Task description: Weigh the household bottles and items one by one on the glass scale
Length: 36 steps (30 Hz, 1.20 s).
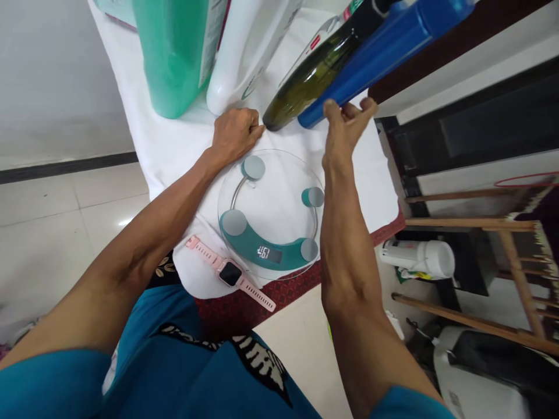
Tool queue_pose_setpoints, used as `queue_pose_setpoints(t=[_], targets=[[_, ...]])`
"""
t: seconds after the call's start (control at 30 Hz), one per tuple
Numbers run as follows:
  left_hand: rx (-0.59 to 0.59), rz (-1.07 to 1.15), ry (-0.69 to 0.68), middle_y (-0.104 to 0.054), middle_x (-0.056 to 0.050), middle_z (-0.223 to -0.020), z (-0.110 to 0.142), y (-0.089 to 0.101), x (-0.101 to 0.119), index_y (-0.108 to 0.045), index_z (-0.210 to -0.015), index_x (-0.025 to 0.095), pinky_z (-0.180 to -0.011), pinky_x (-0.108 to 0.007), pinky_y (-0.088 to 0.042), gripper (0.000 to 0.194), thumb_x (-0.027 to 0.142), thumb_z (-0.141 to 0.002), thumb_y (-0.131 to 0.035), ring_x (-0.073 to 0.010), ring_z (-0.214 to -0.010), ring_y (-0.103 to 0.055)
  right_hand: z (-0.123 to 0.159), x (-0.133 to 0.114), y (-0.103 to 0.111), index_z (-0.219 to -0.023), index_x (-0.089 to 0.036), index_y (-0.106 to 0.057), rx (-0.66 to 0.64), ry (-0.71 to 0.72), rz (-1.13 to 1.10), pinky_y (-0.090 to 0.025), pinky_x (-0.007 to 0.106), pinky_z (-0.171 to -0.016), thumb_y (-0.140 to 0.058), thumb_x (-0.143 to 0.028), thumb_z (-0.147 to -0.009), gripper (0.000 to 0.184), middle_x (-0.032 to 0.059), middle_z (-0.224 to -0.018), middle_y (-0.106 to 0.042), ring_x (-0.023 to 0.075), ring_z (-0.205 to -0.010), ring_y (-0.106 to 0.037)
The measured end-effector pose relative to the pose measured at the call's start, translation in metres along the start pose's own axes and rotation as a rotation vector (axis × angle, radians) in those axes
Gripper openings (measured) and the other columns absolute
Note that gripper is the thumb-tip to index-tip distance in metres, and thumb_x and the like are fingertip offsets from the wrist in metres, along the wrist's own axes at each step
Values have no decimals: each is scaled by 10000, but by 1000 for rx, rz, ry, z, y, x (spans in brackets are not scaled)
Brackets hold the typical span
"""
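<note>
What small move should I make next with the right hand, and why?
Probably curl the fingers of the right hand around the lower part of the blue bottle: they are right beside it but not wrapped around it. I'd keep the left hand where it is, curled close to the green glass bottle's base.

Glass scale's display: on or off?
On. Light digits glow in the display on the teal band of the glass scale, though they are too blurred to read surely.
</note>
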<state>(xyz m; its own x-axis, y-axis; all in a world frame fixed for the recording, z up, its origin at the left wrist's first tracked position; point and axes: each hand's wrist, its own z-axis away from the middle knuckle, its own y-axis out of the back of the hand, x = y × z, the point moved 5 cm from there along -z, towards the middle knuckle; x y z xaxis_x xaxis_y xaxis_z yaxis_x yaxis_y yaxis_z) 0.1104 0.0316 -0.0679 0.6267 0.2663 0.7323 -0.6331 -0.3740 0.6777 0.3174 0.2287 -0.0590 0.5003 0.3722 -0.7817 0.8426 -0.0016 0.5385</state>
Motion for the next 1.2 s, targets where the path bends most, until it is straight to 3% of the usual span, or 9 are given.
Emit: queue_pose_setpoints(t=[0.13, 0.23, 0.3, 0.4, 0.6, 0.73, 0.87, 1.0, 1.2], targets=[[9, -70, -34, -821, -111, -1068, 0, 1, 1, -763, -925, 254, -1024, -452, -545, 198, 329, -1051, -629, -335, -1114, -725, 66, 10, 63, -1320, -318, -567, 86, 17, 14, -547, 583, -1135, -826, -580, -910, 551, 143, -1419, -650, 299, -1353, -605], [3, -84, -49, -818, -115, -1059, 0, -1, -1, -790, -974, 254, -1027, -443, -546, 207, 326, -1062, -617, -325, -1119, -718, 118, 6, 103, -1160, -267, -618, 95, -11, 61, -590, 606, -1089, -815, -576, -842, 485, 115, -1278, -708, 309, -1248, -691], [0, -81, -58, -815, -127, -1064, 0, -3, -2, -802, -1012, 235, -1035, -434, -538, 214, 324, -1066, -615, -323, -1147, -712, 145, -3, 117, -1125, -250, -662, 73, -8, 92, -617, 599, -1056, -774, -584, -861, 440, 105, -1220, -749, 304, -1194, -724], [12, -92, -68, -815, -152, -1103, 1, -1, -3, -810, -1050, 176, -1034, -421, -524, 246, 322, -1062, -613, -332, -1183, -709, 169, -23, 120, -1089, -239, -710, 29, 25, 124, -656, 567, -1000, -751, -608, -880, 426, 106, -1155, -792, 300, -1136, -750], [-59, -125, -24, -827, -180, -1203, 8, 5, 1, -841, -1131, 154, -1028, -417, -533, 307, 329, -1087, -594, -344, -1222, -726, 176, -87, 76, -1094, -243, -740, -92, 177, 70, -681, 535, -998, -737, -563, -945, 353, 107, -1195, -816, 281, -1097, -777], [-87, -98, -16, -833, -178, -1221, 11, 8, 1, -853, -1157, 162, -1038, -412, -545, 315, 332, -1101, -594, -344, -1235, -745, 164, -134, 23, -1171, -259, -728, -173, 297, -46, -656, 554, -1084, -775, -519, -944, 349, 104, -1260, -805, 293, -1204, -766], [-105, -51, -2, -828, -185, -1271, 13, 8, -1, -847, -1241, 158, -1052, -409, -565, 320, 295, -1108, -591, -345, -1249, -764, 144, -158, -40, -1347, -263, -669, -243, 295, -137, -600, 578, -1191, -845, -582, -882, 590, 148, -1444, -744, 321, -1366, -712], [-122, -4, 16, -824, -213, -1279, 13, 7, 0, -838, -1281, 125, -1056, -417, -586, 357, 202, -1116, -531, -353, -1254, -781, 116, -166, -87, -1526, -198, -534, -162, 162, -149, -531, 591, -1261, -869, -644, -815, 904, 251, -1630, -593, 368, -1502, -624], [-131, 81, 20, -828, -244, -1260, 13, 8, -1, -855, -1219, 106, -1076, -434, -609, 286, 174, -1079, -615, -386, -1277, -792, 96, -188, -112, -1481, -195, -512, -45, 121, -116, -473, 538, -1305, -930, -557, -733, 930, 232, -1596, -598, 355, -1508, -598]])
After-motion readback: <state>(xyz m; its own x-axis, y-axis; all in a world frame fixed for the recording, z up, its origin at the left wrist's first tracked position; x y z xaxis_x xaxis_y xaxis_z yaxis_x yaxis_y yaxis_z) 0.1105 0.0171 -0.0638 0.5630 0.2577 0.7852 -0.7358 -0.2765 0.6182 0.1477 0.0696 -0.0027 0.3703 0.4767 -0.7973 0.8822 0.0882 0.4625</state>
